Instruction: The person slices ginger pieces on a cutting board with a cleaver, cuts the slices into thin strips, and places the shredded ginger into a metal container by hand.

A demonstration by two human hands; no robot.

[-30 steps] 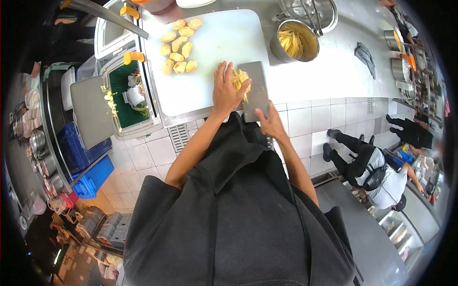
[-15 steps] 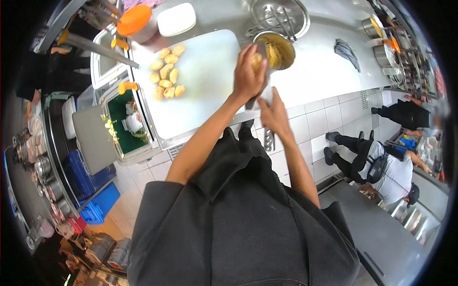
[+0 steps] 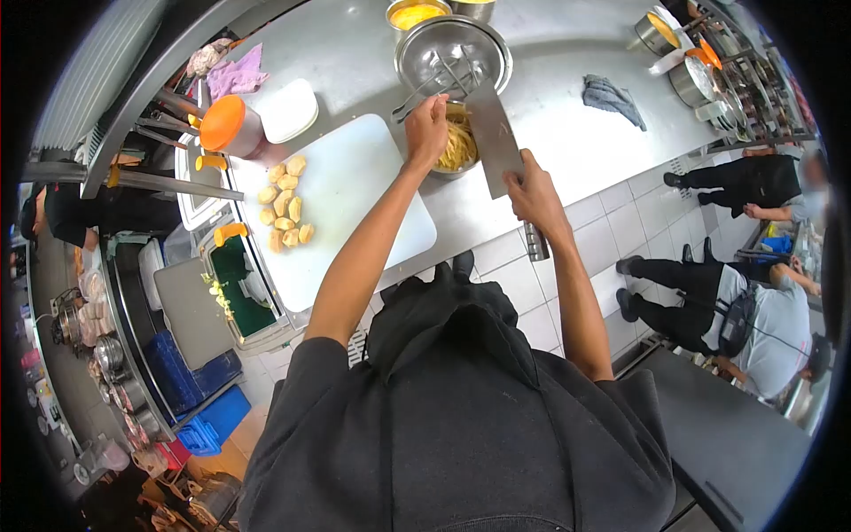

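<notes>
My right hand [image 3: 537, 197] grips a cleaver [image 3: 493, 137] by its metal handle, whose end sticks out below the fist. Its broad blade points away from me, over the right side of a metal pot [image 3: 448, 174]. Pale yellow potato strips [image 3: 459, 146] lie inside the pot. At the pot's left rim, my left hand [image 3: 427, 135] has its fingers curled together; whatever they hold, if anything, is hidden. Several peeled potatoes [image 3: 285, 206] sit on the left part of a white cutting board [image 3: 355, 168].
Beyond the pot stands a steel bowl [image 3: 498, 75] with metal utensils across it. Behind are a pot of yellow food [image 3: 415, 15], a white lidded box [image 3: 291, 111] and an orange-lidded tub [image 3: 222, 124]. A grey cloth [image 3: 613, 99] lies right. People stand at both sides.
The cleaver has moved away from my left hand and now hangs at the pot's right side. My left hand has shifted to the pot's left rim. The whole view has shifted.
</notes>
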